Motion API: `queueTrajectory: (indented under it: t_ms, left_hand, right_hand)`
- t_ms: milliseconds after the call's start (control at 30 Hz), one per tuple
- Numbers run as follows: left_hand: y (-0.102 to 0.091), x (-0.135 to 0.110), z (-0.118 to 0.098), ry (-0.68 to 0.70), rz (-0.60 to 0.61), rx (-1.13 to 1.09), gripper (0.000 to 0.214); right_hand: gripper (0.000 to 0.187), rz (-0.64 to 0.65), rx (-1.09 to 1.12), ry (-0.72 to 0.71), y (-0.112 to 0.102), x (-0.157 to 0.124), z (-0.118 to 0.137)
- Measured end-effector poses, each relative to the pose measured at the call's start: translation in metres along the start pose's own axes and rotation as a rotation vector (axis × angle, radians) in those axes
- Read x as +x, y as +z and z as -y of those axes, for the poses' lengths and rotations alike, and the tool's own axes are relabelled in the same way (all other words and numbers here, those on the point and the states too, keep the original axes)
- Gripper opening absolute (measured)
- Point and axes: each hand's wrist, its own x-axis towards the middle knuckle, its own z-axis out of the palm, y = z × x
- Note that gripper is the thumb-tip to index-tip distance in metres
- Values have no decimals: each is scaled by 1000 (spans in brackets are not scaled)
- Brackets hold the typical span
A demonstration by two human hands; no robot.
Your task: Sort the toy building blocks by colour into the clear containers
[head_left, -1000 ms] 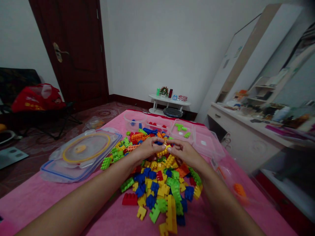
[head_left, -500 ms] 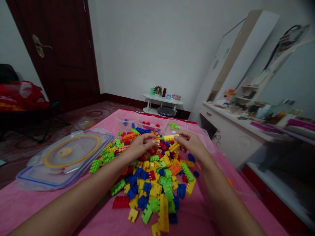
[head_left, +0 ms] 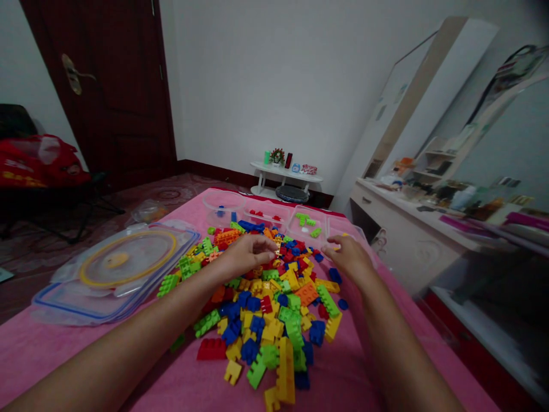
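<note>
The pile of blocks (head_left: 266,303) lies along the middle of the pink cloth (head_left: 180,377), running from the tubs at the far edge down toward the near edge, and handling it well looks like a matter of small, clean lifts. The left hand (head_left: 251,252) curls over the far part of the pile, thumb and fingers bent toward each other; whether they pinch the small golden piece (head_left: 278,246) at their tips, I cannot tell. It had best stay light there, since pressing down could bury pieces or push them out sideways. The right hand (head_left: 349,254) reaches to the clear tub (head_left: 363,233) nearest the cloth's far right corner, finger and thumb apart, with no block plainly between them; a yellow piece (head_left: 346,234) shows just beyond, seemingly inside. Lowering blocks over the near wall beats tossing them, as the tub looks light and could slide. The green pieces (head_left: 302,219) sit in the next tub (head_left: 322,214) along, just beside, so drops should land well inside the walls. Stray bits such as the blue piece (head_left: 335,276), toward the right edge, call for a fingertip pinch, while wrists should clear the lids (head_left: 143,266) by the left edge.
</note>
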Motion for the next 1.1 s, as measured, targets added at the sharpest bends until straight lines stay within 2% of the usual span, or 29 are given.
queueTrajectory:
  t_ms: [167,233,333,433,533,667,800,967,1100]
  left_hand:
    - [-5,-11,-3,68,292,306,29]
    - [-5,-15,-6,99,350,382,29]
    - [-3,-17,-7,118,350,420,27]
    - [0,-15,-2,116,324,478,24]
    - [5,-12,4,118,234,577,23]
    - [11,-9,10,151,37,759,26]
    - [13,-8,12,117,35,859,29]
    - [12,-8,14,123,30,854,23]
    - [13,-7,13,130,-60,798,27]
  right_hand:
    - [15,517,153,-270,-6,-24,44]
    - [14,612,134,-343,-8,-35,61]
    - [14,553,1,-332,-4,-44,79]
    - [15,472,-94,-279,4,-45,85]
    - [18,432,-115,-289,11,-42,82]
    - [7,393,-127,-312,10,-38,75]
    - [3,320,-129,-280,-1,-34,68]
    - [43,227,-50,-279,-9,-29,60]
    - [42,193,34,-289,4,-25,56]
